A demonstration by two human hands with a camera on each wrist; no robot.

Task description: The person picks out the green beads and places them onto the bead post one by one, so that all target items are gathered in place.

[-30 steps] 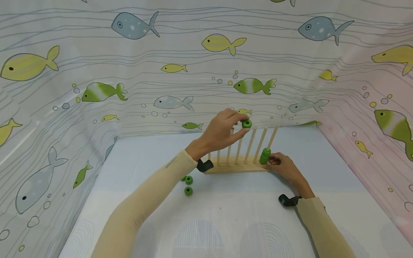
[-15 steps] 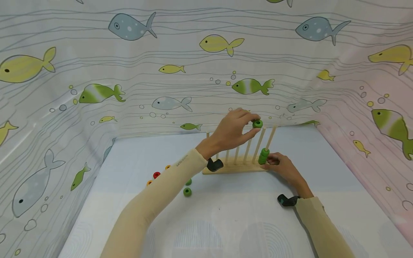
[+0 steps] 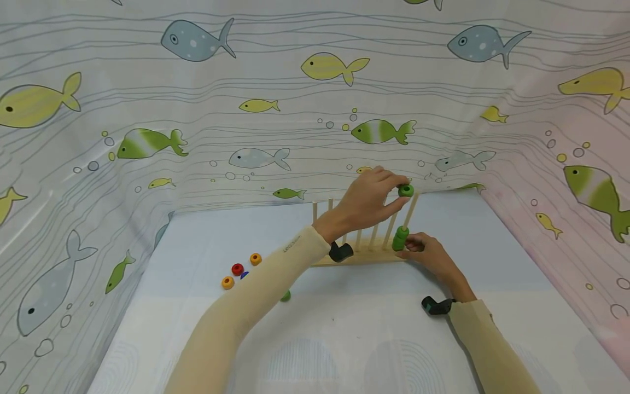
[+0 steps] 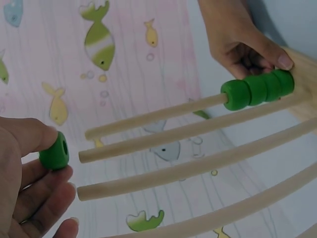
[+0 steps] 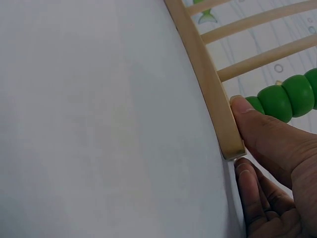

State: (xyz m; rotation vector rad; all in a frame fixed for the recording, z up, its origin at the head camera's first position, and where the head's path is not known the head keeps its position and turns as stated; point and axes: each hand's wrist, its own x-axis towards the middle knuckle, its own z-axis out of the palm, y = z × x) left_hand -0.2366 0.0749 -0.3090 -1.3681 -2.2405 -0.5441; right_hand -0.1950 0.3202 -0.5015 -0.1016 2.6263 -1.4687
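Between thumb and fingers my left hand pinches a green bead with a hole through it. It holds this bead just short of the peg tips in the left wrist view. On the rightmost peg, several green beads sit stacked at the bottom. My right hand grips the right end of the wooden peg rack's base, thumb on its top beside the stack. The other pegs carry no beads in the parts that show; my left hand and forearm hide some of them.
Left of my left forearm lie orange beads, a red bead and a partly hidden blue bead. Another green bead peeks out beside the sleeve. A fish-printed sheet rises behind the white table surface.
My left hand has moved right with the green bead, to near the top of the rightmost peg. Orange, red and blue beads have come into view behind the forearm. The right hand keeps its place.
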